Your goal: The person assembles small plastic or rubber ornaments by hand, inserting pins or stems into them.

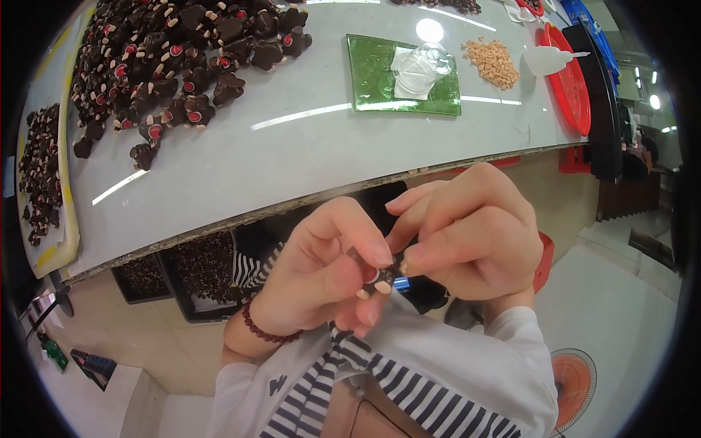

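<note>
Above my lap, my left hand (328, 266) grips a small dark brown figure (374, 279) between thumb and fingers. The figure has a red disc with a pale rim and short tan pieces sticking out; my fingers cover part of it. My right hand (471, 233) is beside it, thumb and forefinger pinched together at the figure's right side. A small tan piece (404, 269) shows at those fingertips. On the table, a heap of similar dark figures (193, 80) lies at the far left, and a small pile of loose tan pieces (491, 62) lies at the far right.
The grey table (292, 160) has its near edge just beyond my hands. On it are a green mat (372, 84) with a clear container (422, 69), a white nozzle bottle (546, 60) and a red tray (573, 91). Black crates (191, 310) stand below; an orange fan (573, 387) is at right.
</note>
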A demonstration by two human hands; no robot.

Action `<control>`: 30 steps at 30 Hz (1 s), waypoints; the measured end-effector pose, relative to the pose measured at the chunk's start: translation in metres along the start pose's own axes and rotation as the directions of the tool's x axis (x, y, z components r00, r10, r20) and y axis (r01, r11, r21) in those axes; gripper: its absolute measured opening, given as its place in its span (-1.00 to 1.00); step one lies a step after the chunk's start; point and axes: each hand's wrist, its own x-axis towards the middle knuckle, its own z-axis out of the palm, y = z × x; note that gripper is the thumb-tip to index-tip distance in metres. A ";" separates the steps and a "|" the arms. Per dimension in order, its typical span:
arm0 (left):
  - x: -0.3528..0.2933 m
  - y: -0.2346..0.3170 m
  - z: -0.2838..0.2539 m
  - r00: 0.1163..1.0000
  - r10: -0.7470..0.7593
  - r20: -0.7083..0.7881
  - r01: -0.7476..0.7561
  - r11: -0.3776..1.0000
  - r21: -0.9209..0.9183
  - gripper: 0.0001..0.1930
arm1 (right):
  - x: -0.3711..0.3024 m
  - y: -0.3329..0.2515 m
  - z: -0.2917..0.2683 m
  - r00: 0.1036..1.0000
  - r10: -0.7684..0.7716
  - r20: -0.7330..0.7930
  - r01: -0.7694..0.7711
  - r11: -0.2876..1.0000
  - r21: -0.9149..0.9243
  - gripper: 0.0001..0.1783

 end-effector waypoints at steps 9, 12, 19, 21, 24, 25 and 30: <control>0.003 -0.006 0.003 0.998 0.026 0.055 -0.024 0.999 -0.041 -0.74 | 0.000 0.003 0.003 0.996 0.021 -0.088 -0.002 0.978 0.209 -0.88; 0.003 -0.006 0.005 0.999 0.032 0.013 -0.031 0.999 -0.022 -0.74 | -0.001 0.002 0.001 0.994 0.066 -0.083 -0.044 0.971 0.236 -0.87; 0.002 -0.002 0.007 1.000 -0.027 0.014 0.027 1.000 0.014 -0.77 | -0.001 0.003 -0.005 0.993 0.120 0.014 -0.116 0.917 0.381 -0.86; 0.002 -0.001 0.008 1.000 -0.013 0.013 0.012 0.999 0.050 -0.79 | -0.001 0.003 -0.004 0.991 0.133 0.032 -0.135 0.906 0.401 -0.86; 0.003 -0.004 0.007 0.998 0.061 0.014 -0.062 0.994 0.094 -0.80 | -0.002 0.003 -0.004 0.977 0.208 0.038 -0.204 0.875 0.439 -0.87; 0.004 -0.005 0.008 0.998 0.059 0.015 -0.060 0.994 0.093 -0.80 | -0.003 0.006 -0.004 0.973 0.225 0.050 -0.220 0.839 0.498 -0.87; 0.005 -0.005 0.013 0.999 0.048 0.011 -0.049 0.995 0.083 -0.81 | -0.003 0.008 -0.006 0.968 0.231 0.095 -0.243 0.780 0.577 -0.86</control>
